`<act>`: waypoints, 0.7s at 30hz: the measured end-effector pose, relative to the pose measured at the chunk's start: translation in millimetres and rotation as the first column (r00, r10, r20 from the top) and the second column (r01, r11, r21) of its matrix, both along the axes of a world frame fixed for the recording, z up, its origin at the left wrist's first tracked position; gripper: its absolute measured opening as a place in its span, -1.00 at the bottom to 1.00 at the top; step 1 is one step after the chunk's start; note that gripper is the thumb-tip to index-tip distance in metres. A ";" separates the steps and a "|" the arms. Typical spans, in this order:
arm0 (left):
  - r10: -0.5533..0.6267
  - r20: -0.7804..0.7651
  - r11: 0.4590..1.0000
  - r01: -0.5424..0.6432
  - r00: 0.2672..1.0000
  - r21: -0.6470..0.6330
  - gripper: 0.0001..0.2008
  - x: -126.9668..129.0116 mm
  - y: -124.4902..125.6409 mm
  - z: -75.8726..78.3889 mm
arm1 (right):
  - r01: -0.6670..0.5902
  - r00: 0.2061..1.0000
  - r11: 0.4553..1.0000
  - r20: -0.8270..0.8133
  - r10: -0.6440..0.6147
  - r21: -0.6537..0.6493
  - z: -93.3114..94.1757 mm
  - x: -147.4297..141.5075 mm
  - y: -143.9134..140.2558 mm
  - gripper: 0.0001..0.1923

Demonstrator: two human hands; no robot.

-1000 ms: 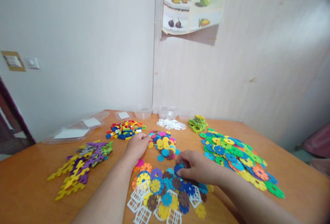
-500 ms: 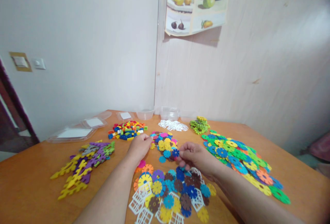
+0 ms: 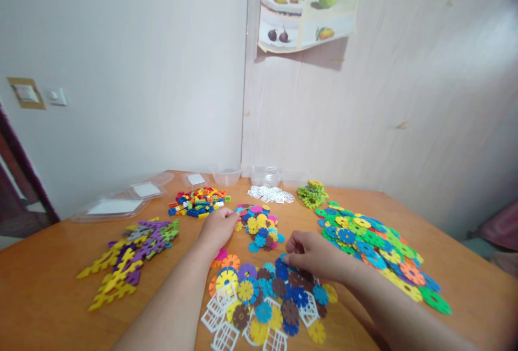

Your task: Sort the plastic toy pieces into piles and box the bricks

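While left hand [image 3: 218, 228] rests curled beside small disc pile [image 3: 259, 227] mid-tabletop [image 3: 52, 297], right hand [image 3: 311, 256] pinches blue disc [image 3: 282, 261] over near-edge disc pile [image 3: 263, 302]; bricks [image 3: 197, 202] toward far edge.

Multicoloured flower discs [image 3: 263, 291], white lattice pieces [image 3: 220, 313], orange-brown table [image 3: 48, 297]

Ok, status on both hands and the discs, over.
Left hand resting beside the small disc pile. Right hand on the near disc pile, fingers pinching at a blue disc. Nothing blocking.
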State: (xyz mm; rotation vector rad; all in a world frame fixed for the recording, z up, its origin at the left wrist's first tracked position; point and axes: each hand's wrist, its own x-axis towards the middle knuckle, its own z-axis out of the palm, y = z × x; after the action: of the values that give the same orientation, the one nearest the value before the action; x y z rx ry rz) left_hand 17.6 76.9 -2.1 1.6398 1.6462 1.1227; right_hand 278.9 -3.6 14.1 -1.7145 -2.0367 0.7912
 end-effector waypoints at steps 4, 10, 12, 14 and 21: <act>0.008 -0.008 1.000 -0.008 1.000 -0.002 -0.71 -0.1 -0.2 0.0 | 0.015 0.995 1.000 0.100 -0.017 0.018 3.2 -7.9 -2.5 -0.80; -0.001 -0.001 1.000 0.001 1.000 0.005 -0.70 0.4 0.8 -1.9 | 0.040 0.997 0.999 -0.072 -0.039 0.015 0.1 -6.1 0.3 -0.88; 0.003 -0.004 1.000 -0.003 1.000 0.006 -0.69 0.5 1.1 -2.6 | 0.057 0.975 0.997 -0.211 -0.068 -0.056 -0.2 -7.2 1.7 -0.88; -0.001 -0.005 1.000 0.001 1.000 0.015 -0.69 0.5 1.5 -3.5 | 0.054 0.911 0.986 -0.397 -0.115 -0.160 0.9 -12.2 3.4 -0.85; -0.003 -0.007 1.000 0.004 1.000 0.029 -0.71 -0.6 3.5 -5.5 | 0.090 0.588 0.969 -0.773 -0.238 -0.231 8.0 -26.8 6.1 -0.63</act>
State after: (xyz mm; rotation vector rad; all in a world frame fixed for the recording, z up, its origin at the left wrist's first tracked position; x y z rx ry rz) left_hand 16.9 80.4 -7.6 1.6662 1.6382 1.1450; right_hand 252.1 2.6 22.1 -1.2227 -1.1827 1.3854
